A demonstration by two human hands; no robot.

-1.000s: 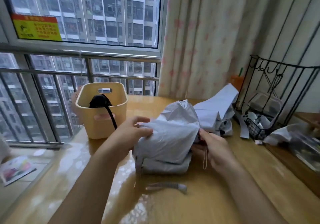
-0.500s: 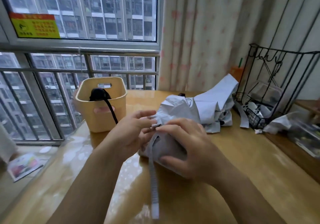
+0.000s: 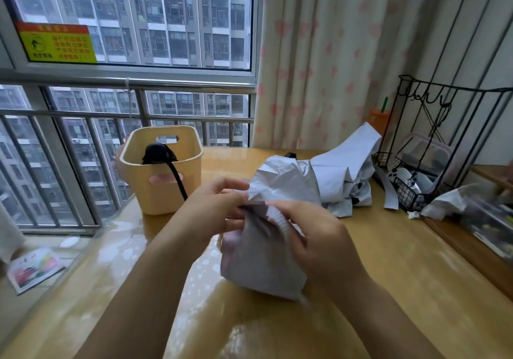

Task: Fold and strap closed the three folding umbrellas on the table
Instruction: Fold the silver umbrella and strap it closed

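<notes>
A grey folding umbrella (image 3: 261, 261) is lifted off the wooden table (image 3: 388, 275), its crumpled canopy bunched between both hands. My left hand (image 3: 216, 211) pinches the fabric at its upper left. My right hand (image 3: 313, 236) wraps over its right side, with the pale closing strap under the fingers. Behind it a second grey umbrella (image 3: 341, 175) lies loose and unfolded on the table. A black umbrella (image 3: 158, 153) stands in the yellow basket (image 3: 163, 192), with its black strap hanging over the rim.
A black wire rack (image 3: 433, 150) with containers stands at the right. Crumpled white wrapping (image 3: 447, 203) and a clear box lie beside it. The window railing and a pink-dotted curtain are behind the table. A booklet (image 3: 33, 269) lies on the sill at left.
The strap that hung down between my hands half a second ago is now drawn up under my right fingers. The umbrella has been raised and tilted toward me.
</notes>
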